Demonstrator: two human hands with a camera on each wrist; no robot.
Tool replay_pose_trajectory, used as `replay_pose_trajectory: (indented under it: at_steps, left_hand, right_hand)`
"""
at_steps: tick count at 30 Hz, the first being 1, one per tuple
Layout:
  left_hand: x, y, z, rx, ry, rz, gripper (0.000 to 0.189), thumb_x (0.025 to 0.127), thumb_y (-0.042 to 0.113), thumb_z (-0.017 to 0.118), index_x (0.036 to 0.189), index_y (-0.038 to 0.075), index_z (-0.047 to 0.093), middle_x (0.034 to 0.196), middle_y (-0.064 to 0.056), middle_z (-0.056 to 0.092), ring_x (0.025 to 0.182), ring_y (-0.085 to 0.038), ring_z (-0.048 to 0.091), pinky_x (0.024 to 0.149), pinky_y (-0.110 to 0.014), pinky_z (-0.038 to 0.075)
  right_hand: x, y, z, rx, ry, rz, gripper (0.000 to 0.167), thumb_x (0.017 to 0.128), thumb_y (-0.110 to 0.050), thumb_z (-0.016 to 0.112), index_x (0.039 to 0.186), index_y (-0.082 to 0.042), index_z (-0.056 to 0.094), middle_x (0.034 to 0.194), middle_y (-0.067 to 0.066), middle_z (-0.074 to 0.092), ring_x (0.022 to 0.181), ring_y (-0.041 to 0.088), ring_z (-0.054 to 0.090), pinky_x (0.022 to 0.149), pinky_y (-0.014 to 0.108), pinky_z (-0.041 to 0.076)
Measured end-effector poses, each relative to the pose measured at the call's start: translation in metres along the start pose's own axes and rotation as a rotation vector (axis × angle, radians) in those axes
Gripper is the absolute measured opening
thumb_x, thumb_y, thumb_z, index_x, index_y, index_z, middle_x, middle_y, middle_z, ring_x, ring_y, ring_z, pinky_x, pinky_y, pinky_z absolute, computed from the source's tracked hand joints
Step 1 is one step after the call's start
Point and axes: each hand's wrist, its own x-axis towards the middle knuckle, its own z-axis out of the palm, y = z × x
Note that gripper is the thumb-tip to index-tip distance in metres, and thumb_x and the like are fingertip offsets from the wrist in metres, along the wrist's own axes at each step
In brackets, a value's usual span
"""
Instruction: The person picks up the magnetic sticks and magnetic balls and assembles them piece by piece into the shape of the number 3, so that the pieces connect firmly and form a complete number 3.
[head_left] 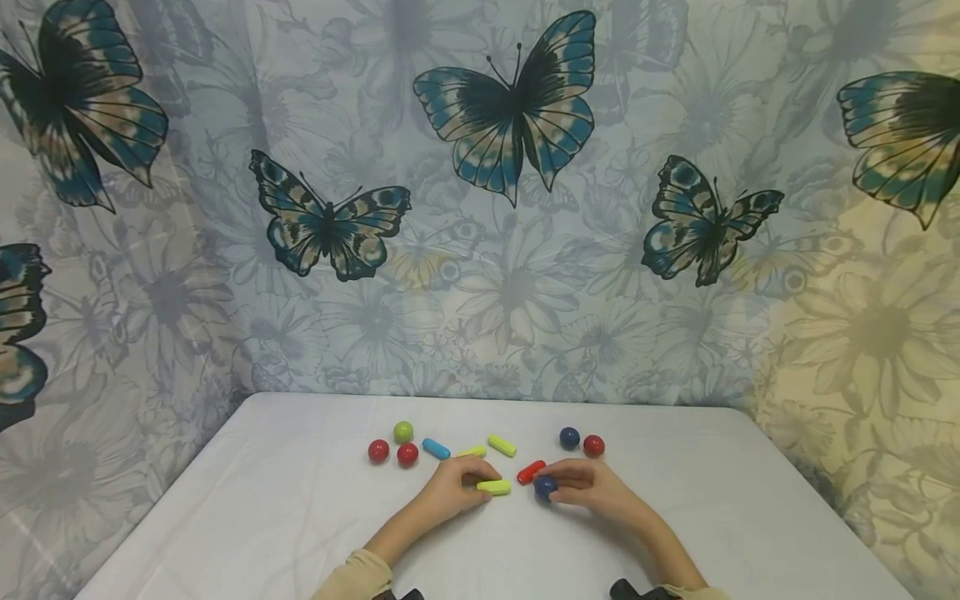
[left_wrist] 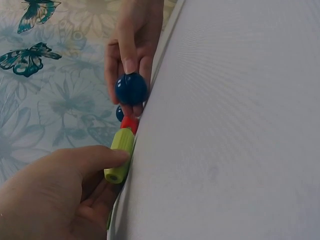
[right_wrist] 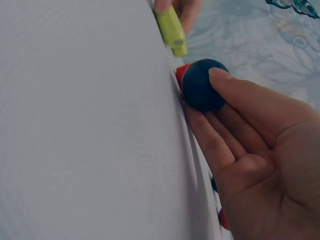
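My left hand [head_left: 452,487] pinches a yellow-green faceted stick [head_left: 494,487] between thumb and fingers, just above the white table. In the left wrist view the thumb lies along the side of that stick [left_wrist: 120,152]. Facing it, my right hand [head_left: 592,486] holds a dark blue ball [head_left: 546,488] by thumb and fingertips, as the right wrist view shows with the ball [right_wrist: 204,85]. Between the two hands a red stick [head_left: 531,472] lies on the table, partly hidden behind the blue ball in the right wrist view.
Behind my left hand lie a blue stick [head_left: 436,448] and yellow-green sticks [head_left: 502,446]. Farther left sit a green ball [head_left: 403,432] and red balls [head_left: 378,452]. Beyond my right hand are another blue ball [head_left: 569,437] and a red ball [head_left: 594,446]. Butterfly-patterned cloth [head_left: 517,333] rises behind the table [head_left: 300,500].
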Motion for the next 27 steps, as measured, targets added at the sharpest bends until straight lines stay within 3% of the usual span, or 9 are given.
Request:
replay_pose_trajectory:
  at_steps: [4,8,13,18,27]
  left_hand:
    - [0.000,-0.001,0.000,-0.008,-0.003,-0.002,0.028,0.080,-0.002,0.074,0.105,0.011,0.073,0.108,-0.006,0.071,0.106,-0.019,0.066,0.092,-0.023,0.054]
    - [-0.001,0.003,0.001,0.005,-0.009,-0.007,0.029,0.080,-0.003,0.073,0.107,0.008,0.072,0.109,-0.007,0.072,0.107,-0.023,0.066,0.094,-0.029,0.054]
    - [-0.007,0.023,-0.001,-0.007,-0.020,-0.005,0.028,0.080,-0.008,0.070,0.107,0.000,0.071,0.109,-0.014,0.072,0.107,-0.029,0.066,0.095,-0.037,0.054]
    - [-0.010,0.035,-0.004,-0.013,-0.024,0.034,0.028,0.079,-0.010,0.070,0.105,-0.003,0.070,0.107,-0.018,0.071,0.104,-0.026,0.067,0.091,-0.034,0.056]
    - [-0.002,0.007,0.002,0.006,-0.033,0.002,0.028,0.080,-0.005,0.071,0.107,0.005,0.072,0.108,-0.010,0.073,0.106,-0.026,0.067,0.093,-0.029,0.055]
  right_hand:
    - [0.003,0.000,0.003,-0.018,0.055,0.028,0.043,0.088,-0.019,0.071,0.127,-0.001,0.061,0.130,0.020,0.063,0.122,0.033,0.060,0.094,0.027,0.055]
    - [0.005,0.003,0.006,-0.019,0.081,0.013,0.043,0.088,-0.018,0.072,0.126,-0.001,0.061,0.130,0.020,0.063,0.121,0.029,0.062,0.094,0.026,0.054]
    - [0.006,0.006,0.009,-0.026,0.093,-0.046,0.042,0.090,-0.017,0.070,0.127,0.000,0.061,0.130,0.022,0.062,0.117,0.013,0.064,0.094,0.019,0.053]
    - [0.007,0.007,0.013,-0.024,0.117,-0.054,0.042,0.090,-0.019,0.070,0.127,-0.001,0.061,0.130,0.021,0.062,0.114,0.007,0.064,0.093,0.017,0.052]
    - [0.009,0.006,0.017,0.000,0.095,-0.060,0.040,0.089,-0.015,0.070,0.126,-0.001,0.061,0.131,0.021,0.062,0.116,0.003,0.063,0.094,0.014,0.050]
